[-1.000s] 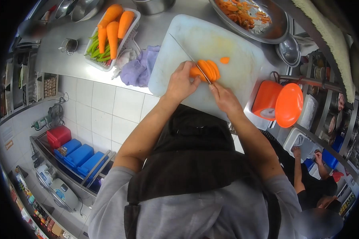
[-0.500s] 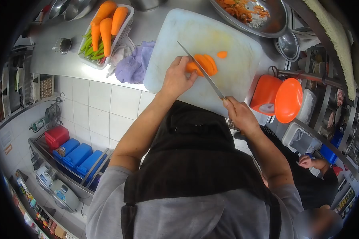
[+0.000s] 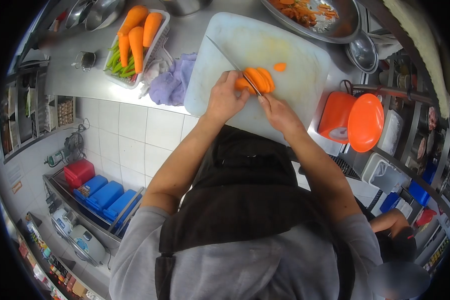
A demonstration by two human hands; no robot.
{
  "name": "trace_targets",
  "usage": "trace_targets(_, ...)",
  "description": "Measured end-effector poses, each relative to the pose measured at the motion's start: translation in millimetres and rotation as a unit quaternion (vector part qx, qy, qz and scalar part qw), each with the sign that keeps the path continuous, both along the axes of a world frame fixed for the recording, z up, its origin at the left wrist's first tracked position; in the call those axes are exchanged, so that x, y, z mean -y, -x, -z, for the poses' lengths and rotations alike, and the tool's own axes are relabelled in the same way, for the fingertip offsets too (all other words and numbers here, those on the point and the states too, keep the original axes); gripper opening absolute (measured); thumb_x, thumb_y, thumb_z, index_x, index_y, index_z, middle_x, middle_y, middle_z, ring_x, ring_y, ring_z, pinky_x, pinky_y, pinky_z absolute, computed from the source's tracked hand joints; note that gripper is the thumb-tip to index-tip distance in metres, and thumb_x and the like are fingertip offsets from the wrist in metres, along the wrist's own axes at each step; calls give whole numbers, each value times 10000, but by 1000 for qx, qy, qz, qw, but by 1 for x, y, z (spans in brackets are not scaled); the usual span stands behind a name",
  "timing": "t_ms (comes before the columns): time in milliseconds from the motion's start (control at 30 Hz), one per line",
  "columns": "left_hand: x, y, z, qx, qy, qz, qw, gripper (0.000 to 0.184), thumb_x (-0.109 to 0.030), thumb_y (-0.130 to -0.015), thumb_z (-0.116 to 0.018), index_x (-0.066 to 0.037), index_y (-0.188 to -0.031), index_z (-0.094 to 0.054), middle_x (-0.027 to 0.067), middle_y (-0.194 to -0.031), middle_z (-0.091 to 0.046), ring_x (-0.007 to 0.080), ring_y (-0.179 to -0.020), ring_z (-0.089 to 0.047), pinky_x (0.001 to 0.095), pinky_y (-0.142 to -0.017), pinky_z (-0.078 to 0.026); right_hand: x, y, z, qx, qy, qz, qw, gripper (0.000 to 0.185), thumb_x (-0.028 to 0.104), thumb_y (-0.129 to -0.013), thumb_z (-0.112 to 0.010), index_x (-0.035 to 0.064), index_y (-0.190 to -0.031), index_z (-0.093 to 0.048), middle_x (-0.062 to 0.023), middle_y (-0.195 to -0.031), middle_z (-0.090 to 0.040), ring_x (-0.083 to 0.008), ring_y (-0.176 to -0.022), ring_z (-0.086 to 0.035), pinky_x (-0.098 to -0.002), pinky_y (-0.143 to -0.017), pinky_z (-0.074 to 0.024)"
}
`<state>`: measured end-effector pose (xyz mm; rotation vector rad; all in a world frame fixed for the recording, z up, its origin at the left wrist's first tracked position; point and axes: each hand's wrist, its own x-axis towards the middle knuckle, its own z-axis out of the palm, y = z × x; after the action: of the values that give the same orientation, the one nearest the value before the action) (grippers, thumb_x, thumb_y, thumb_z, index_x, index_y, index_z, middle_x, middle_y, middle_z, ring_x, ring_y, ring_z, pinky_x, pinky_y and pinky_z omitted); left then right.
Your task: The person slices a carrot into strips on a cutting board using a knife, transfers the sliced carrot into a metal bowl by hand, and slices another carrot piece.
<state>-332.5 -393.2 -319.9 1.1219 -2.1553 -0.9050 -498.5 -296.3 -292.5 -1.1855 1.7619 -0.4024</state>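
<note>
A kitchen knife (image 3: 229, 60) is in my right hand (image 3: 281, 114), its fingers closed around the handle. The blade slants up and left, lying against the carrot beside my left fingertips. My left hand (image 3: 226, 97) is closed on the carrot piece (image 3: 241, 84), fingers bent close to the blade. Several carrot slices (image 3: 261, 78) lean together just right of the knife. One small carrot slice (image 3: 280, 66) lies apart, farther up the white cutting board (image 3: 295, 102).
Left of the board are a crumpled purple cloth (image 3: 171, 84) and a white basket (image 3: 161, 37) with whole carrots (image 3: 136, 47) and green chillies. A metal bowl (image 3: 352, 31) of peelings stands at upper right, an orange scale (image 3: 335, 112) at right. Another person's arm (image 3: 391, 222) shows at lower right.
The knife has slid forward, up and left, and my right hand has moved in closer to the carrot. My left hand stays on the carrot. The other person at lower right has shifted.
</note>
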Motion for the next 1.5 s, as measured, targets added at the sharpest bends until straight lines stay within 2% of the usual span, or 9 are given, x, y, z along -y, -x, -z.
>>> trace_targets(333,-1,-3,-1,18,-15,-1,1000,372,-131,-812,-741,-33,-1122,-560,176,-1060,-635,337,-923,-671,390,-768,-564,-9,1,0,-18,67,2,998,476,450,-1042,-368,37,-1114,-595,-267,-1050,-651,-464,-1012,-590,-529,-870,-451)
trace_targets(533,-1,-6,-3,7,-27,3,1000,371,-132,-810,-734,-31,-1123,-560,176,-1066,-631,335,-916,-673,391,-769,-568,-46,18,-27,-24,13,5,1000,430,414,-1041,-393,45,-1140,-591,-267,-1052,-645,-469,-1012,-583,-530,-856,-452)
trace_targets(600,-1,-7,-4,9,-33,5,999,369,-131,-812,-728,-31,-1125,-561,175,-1072,-630,335,-914,-673,392,-773,-567,-62,18,-20,-75,217,-38,972,346,339,-1039,-452,23,-1047,-593,-219,-680,-584,-424,-647,-575,-491,-630,-438)
trace_targets(700,0,-6,-2,0,-38,7,999,368,-120,-805,-716,-45,-1130,-562,182,-1070,-629,360,-891,-663,417,-770,-555,-71,18,-28,-48,64,20,997,334,324,-1039,-453,23,-1055,-596,-194,-646,-572,-376,-610,-588,-465,-616,-446)
trace_targets(800,1,-8,-3,3,-47,7,999,361,-117,-810,-701,-48,-1136,-563,186,-1077,-628,364,-890,-664,424,-777,-551,-76,18,-30,-65,64,18,996,337,324,-1038,-453,22,-1061,-601,-173,-620,-562,-336,-586,-594,-442,-610,-457)
trace_targets(833,1,-8,-5,15,-54,10,998,351,-123,-823,-692,-38,-1139,-564,182,-1094,-628,343,-911,-676,405,-791,-557,-77,18,-33,-65,62,18,996,337,324,-1038,-453,22,-1061,-601,-173,-620,-562,-336,-586,-594,-442,-610,-457)
trace_targets(900,1,-7,-4,11,-50,11,999,353,-123,-822,-693,-40,-1140,-565,182,-1087,-628,343,-907,-676,408,-788,-554,-77,18,-44,-38,-16,20,999,341,363,-1038,-447,78,-1158,-591,-294,-924,-655,-515,-915,-599,-563,-800,-466)
trace_targets(1433,-1,-5,-1,-8,-35,6,999,333,-116,-817,-699,-47,-1116,-569,175,-1044,-646,358,-915,-666,419,-780,-541,-61,20,-42,-51,-78,-10,996,384,400,-1044,-409,97,-1216,-572,-325,-998,-634,-519,-982,-583,-566,-851,-456)
trace_targets(1500,-2,-5,-4,-7,-35,5,999,327,-113,-818,-695,-46,-1113,-570,174,-1048,-646,360,-923,-664,418,-781,-542,-48,16,-35,-49,2,-15,999,357,336,-1043,-440,18,-1107,-589,-281,-812,-618,-484,-820,-595,-513,-741,-443)
